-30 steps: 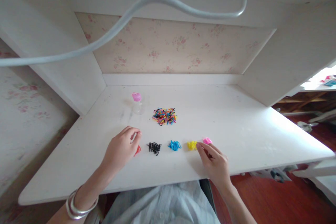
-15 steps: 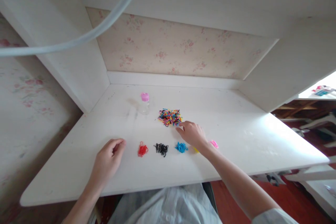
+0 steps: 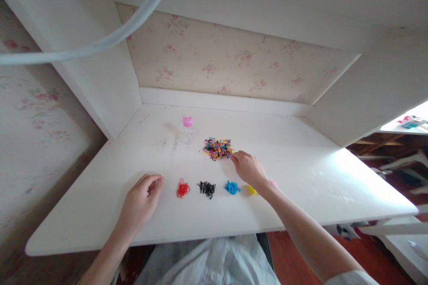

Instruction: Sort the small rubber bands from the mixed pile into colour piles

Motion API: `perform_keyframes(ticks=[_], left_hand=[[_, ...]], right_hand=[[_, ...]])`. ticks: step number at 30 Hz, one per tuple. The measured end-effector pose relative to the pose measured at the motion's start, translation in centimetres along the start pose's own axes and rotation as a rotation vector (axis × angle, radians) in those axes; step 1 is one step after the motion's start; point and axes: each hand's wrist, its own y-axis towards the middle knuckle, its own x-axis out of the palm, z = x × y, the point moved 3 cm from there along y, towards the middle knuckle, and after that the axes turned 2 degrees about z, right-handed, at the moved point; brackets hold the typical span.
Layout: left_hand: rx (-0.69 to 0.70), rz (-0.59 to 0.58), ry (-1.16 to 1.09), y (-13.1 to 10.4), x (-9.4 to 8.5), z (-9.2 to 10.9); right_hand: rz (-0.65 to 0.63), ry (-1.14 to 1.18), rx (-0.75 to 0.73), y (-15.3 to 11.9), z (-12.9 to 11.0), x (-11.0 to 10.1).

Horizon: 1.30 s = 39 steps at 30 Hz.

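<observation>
A mixed heap of small multicoloured rubber bands (image 3: 217, 148) lies mid-table. My right hand (image 3: 250, 168) reaches to the heap's right edge with thumb and fingers pinched together; anything between the tips is too small to make out. Nearer me runs a row of sorted bands: a red pile (image 3: 183, 189), a black pile (image 3: 207, 189), a blue pile (image 3: 232, 187), a yellow pile (image 3: 252, 190) and a pink pile (image 3: 274, 183). My right wrist and forearm partly cover the last two. Left of the red pile, my left hand (image 3: 142, 198) rests curled on the table, thumb against fingers, nothing visible in it.
Behind the heap, to the left, stands a clear container with a pink lid (image 3: 187, 121). The white table (image 3: 90, 205) is bounded by side panels and a back wall with floral paper. A pale cable (image 3: 133, 29) crosses the upper view.
My right hand's fingers have closed into a pinch at the heap's right edge. More of the yellow pile shows, less of the pink. My left hand stays put as the view shifts slightly.
</observation>
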Motion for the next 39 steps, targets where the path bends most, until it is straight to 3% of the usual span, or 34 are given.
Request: perform_keyframes(ticks=[11, 17, 25, 39], left_hand=[[0.023, -0.003, 0.014, 0.0, 0.3, 0.2], [0.024, -0.011, 0.037, 0.0, 0.4, 0.2], [0.037, -0.024, 0.073, 0.0, 0.5, 0.2], [0.067, -0.024, 0.093, 0.1, 0.7, 0.1]], right_hand=[[0.105, 0.123, -0.013, -1.4, 1.3, -1.5], [0.176, 0.174, -0.021, -5.1, 0.6, -1.7], [0.245, 0.148, 0.032, -9.4, -1.0, 0.0], [0.213, 0.119, 0.068, -10.4, -1.7, 0.6]])
